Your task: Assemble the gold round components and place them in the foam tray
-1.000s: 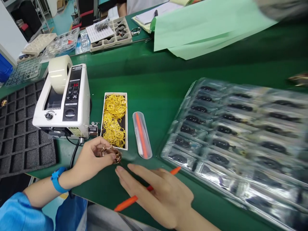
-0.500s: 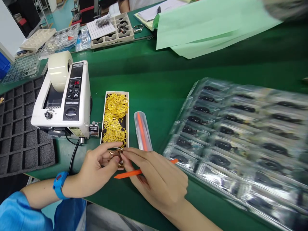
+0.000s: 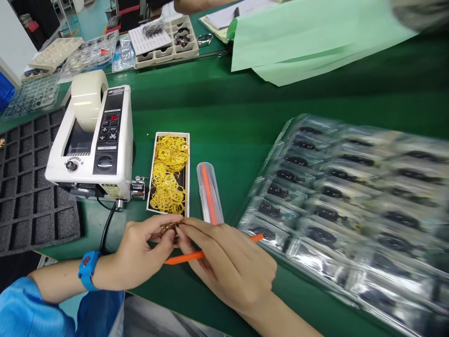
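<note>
A small copper-coloured metal piece [image 3: 170, 228] is held above the near part of the green worktop [image 3: 224, 112], just before the near end of a white-rimmed box [image 3: 188, 175]. It is pinched by the left hand [image 3: 140, 255], the thumb and fingers clamped on it; most of its shape is hidden by them. The fingers of the right hand [image 3: 233, 267] are drawn together, their tips brought against the piece's right side. An orange stick [image 3: 184, 257] is also gripped in that hand, its tapered end pointed left and its other end seen past the knuckles. A blue wristband [image 3: 88, 270] is worn on the left wrist.

The box is filled with yellow looped bands [image 3: 170, 154]. To its right, a translucent case [image 3: 216, 196] is laid, with another orange strip seen within; its near end is partly covered by the right hand. To the box's left, a white tape dispenser [image 3: 112, 126] is placed, loaded with a wide tape roll [image 3: 87, 100]. A black compartmented foam tray [image 3: 35, 187] is set farther left. On the right, clear packets [image 3: 326, 196] with dark contents are arranged in rows.
</note>
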{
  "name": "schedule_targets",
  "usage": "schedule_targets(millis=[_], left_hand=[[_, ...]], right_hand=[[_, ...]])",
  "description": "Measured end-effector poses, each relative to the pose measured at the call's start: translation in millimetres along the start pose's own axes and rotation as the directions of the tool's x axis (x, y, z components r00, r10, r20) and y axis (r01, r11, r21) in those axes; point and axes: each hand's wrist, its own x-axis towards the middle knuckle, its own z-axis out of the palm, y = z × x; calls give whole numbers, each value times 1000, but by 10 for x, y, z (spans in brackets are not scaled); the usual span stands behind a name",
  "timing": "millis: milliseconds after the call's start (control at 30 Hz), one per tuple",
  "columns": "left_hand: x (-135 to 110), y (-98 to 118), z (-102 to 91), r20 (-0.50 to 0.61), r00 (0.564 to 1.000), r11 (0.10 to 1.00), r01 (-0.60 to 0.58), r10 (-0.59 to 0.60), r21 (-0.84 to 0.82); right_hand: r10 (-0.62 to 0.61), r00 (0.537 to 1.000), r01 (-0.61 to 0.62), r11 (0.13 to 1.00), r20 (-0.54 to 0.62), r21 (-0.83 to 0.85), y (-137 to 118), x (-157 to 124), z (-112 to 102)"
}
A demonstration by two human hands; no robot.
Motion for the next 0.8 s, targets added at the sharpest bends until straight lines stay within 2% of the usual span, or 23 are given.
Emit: schedule_targets(millis=[200,300,367,433,500,567,633,700,800], left_hand=[[6,15,2,10,1000,998,27,-27,-60],[41,20,-3,4,989,972,146,-148,-186],[78,23,-15,41,966,915,255,-255,-312],[118,31,-36,100,940,849,338,-326,-406],[152,47,-64,144,923,814,382,-356,-438],[176,73,-94,168,914,807,406,-370,-429],[189,102,-119,172,912,812,411,-374,-414],[193,123,-137,167,916,820,402,-366,-408],[190,128,-149,196,911,814,413,-364,-408]], right_hand=[[77,997,-77,997,-14,4,-45,4,10],[154,988,-155,987,30,36,-54,6,-9],[260,963,-268,952,68,148,-37,11,-54],[389,915,-404,867,109,292,10,17,-114],[463,862,-507,770,208,387,79,23,-169],[448,823,-565,706,350,426,143,30,-200],[367,813,-566,680,453,466,176,39,-204],[294,825,-538,669,482,513,168,52,-190],[225,859,-479,669,459,568,116,76,-159]])
